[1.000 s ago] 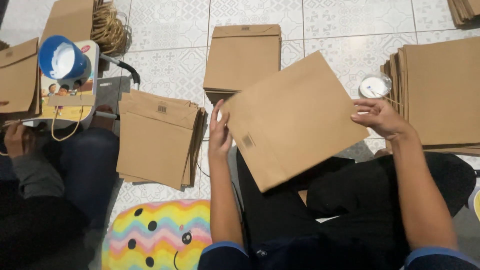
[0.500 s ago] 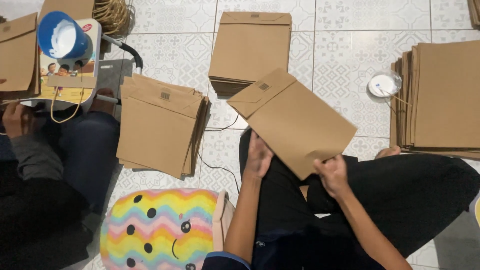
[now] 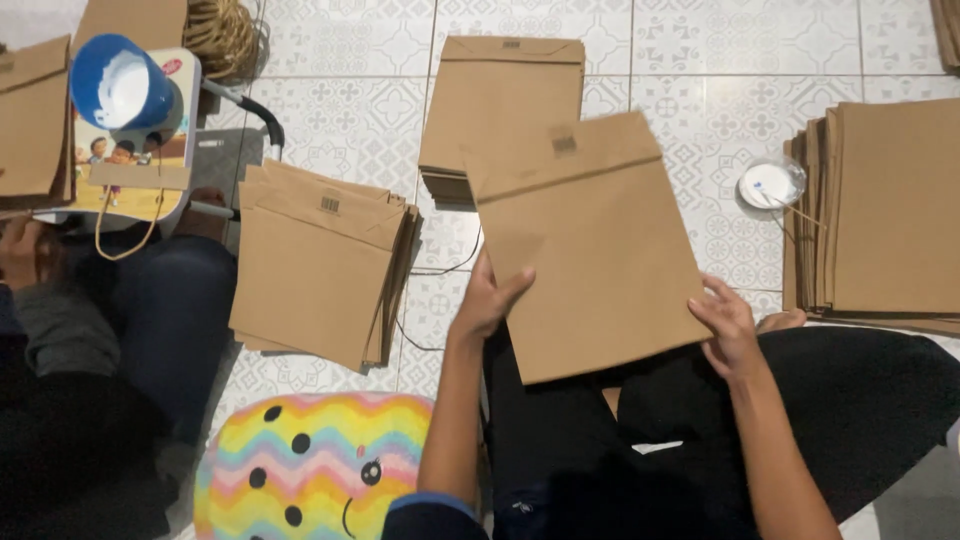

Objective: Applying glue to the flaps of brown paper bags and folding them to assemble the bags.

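- Here, the person sat on the tiled floor (image 3: 700, 70) and held one flat brown paper bag (image 3: 590, 250) over the lap, tilted a little, its folded bottom end pointing away.
- The left hand (image 3: 487, 300) gripped the bag's left edge, fingers spread against the paper.
- The right hand (image 3: 728, 325) pinched the bag's lower right corner, fingers curled over the edge.
- Beyond the held bag lay a low pile of bags (image 3: 505, 100) of the same kind, flat on the tiles, partly covered by the held one.
- To the left sat a fanned stack of bags (image 3: 320, 270), and a thin dark cord (image 3: 440, 270) ran across the tiles beside it.
- At the right edge lay a thicker heap of bags (image 3: 890, 210), with a small round white tub (image 3: 770, 185) just beside it; whatever it contained could not be made out.
- At the upper left a blue cup (image 3: 120, 85) rested on a picture-printed bag (image 3: 135, 160), and its inside looked white.
- A coil of tan twine (image 3: 220, 35) lay behind that.
- Another person's legs (image 3: 150, 320) filled the left side.
- A rainbow-striped cushion (image 3: 310, 465) with dots lay near the bottom.
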